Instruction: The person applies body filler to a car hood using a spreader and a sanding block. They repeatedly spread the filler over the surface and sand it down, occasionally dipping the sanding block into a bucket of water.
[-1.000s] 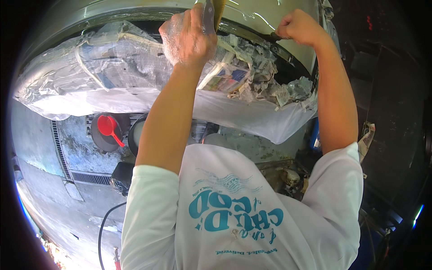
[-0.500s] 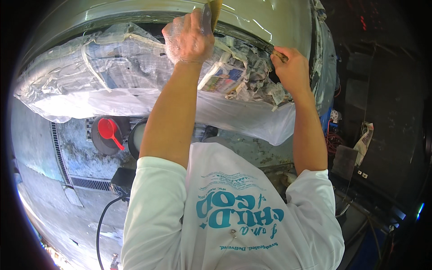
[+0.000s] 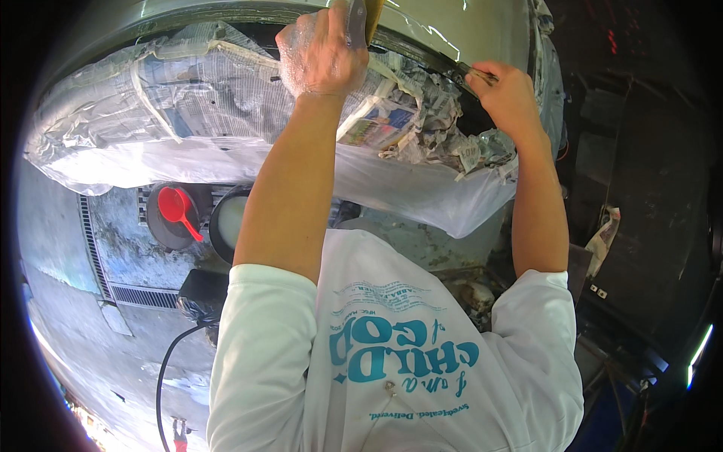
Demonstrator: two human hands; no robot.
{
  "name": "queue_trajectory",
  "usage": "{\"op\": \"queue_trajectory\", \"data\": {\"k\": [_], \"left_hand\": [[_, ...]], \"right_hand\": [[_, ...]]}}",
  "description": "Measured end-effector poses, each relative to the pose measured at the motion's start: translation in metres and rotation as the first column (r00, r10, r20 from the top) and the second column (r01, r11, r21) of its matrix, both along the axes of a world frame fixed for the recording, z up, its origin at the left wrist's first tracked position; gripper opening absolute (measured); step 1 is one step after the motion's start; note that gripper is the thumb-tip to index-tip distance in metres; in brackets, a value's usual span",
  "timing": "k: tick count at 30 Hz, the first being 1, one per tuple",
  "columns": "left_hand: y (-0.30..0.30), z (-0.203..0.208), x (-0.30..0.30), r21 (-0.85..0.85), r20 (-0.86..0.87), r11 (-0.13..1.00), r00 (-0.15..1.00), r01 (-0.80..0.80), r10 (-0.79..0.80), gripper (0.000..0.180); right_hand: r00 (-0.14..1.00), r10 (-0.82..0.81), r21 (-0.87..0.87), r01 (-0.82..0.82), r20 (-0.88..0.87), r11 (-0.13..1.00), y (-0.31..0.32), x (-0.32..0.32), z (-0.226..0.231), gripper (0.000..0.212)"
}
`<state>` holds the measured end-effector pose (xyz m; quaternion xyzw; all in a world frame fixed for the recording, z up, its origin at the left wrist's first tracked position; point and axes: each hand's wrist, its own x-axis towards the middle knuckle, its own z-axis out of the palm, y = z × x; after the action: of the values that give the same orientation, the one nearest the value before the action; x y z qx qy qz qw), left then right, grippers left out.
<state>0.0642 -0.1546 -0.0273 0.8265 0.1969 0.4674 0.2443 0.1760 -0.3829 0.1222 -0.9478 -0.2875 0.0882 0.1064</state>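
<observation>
My left hand (image 3: 320, 64), wet with white suds, is closed round a flat grey-and-yellow pad (image 3: 360, 24) held on edge at the top of the view. It is over the border of a glossy, pale vehicle panel (image 3: 429, 19); whether the pad touches the panel cannot be made out. To the right, my right hand (image 3: 512, 98) pinches a slim, brush-like tool (image 3: 482, 76). The tool's dark end lies along the panel's dark edge strip. Crumpled newspaper masking (image 3: 218, 87) covers the part below that strip, and my fingers hide much of both tools.
Clear plastic sheeting (image 3: 407, 184) hangs below the newspaper. On the floor at left are a red dipper (image 3: 175, 205) on a dark round tub, a second tub (image 3: 227, 224) of cloudy liquid, a drain grate (image 3: 143, 295) and a black hose (image 3: 164, 369). Dark panels stand at right.
My right hand has moved slightly right and up with the slim tool. My left hand has shifted a little right and up, still gripping the pad. The view has shifted slightly.
</observation>
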Motion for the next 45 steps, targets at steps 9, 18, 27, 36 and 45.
{"op": "queue_trajectory", "data": {"k": [9, 18, 27, 36, 45], "left_hand": [[-0.005, 0.016, -0.005, -0.015, -0.141, 0.994, 0.984, -0.108, 0.104, 0.031], [-0.01, 0.023, -0.012, 0.014, -0.268, 0.975, 0.939, -0.22, 0.215, 0.032], [-0.019, 0.032, -0.006, 0.01, -0.234, 0.926, 0.899, -0.378, 0.37, 0.033], [-0.018, 0.024, 0.0, 0.026, 0.048, 0.968, 0.968, -0.248, 0.246, 0.033], [-0.008, 0.012, 0.004, 0.129, 0.008, 0.955, 0.963, -0.269, 0.27, 0.032]], "right_hand": [[0.995, 0.088, 0.15, -0.092, 0.038, 0.984, -0.058, 0.01, -0.026, 0.036], [0.95, 0.27, 0.29, -0.306, 0.158, 0.907, -0.079, 0.032, -0.082, 0.037], [0.927, 0.305, 0.38, -0.368, 0.216, 0.848, -0.068, 0.037, -0.1, 0.047], [0.922, 0.261, 0.328, -0.35, 0.285, 0.878, -0.071, 0.023, -0.105, 0.045], [0.946, 0.265, 0.358, -0.318, 0.188, 0.878, -0.068, 0.037, -0.097, 0.043]]}}
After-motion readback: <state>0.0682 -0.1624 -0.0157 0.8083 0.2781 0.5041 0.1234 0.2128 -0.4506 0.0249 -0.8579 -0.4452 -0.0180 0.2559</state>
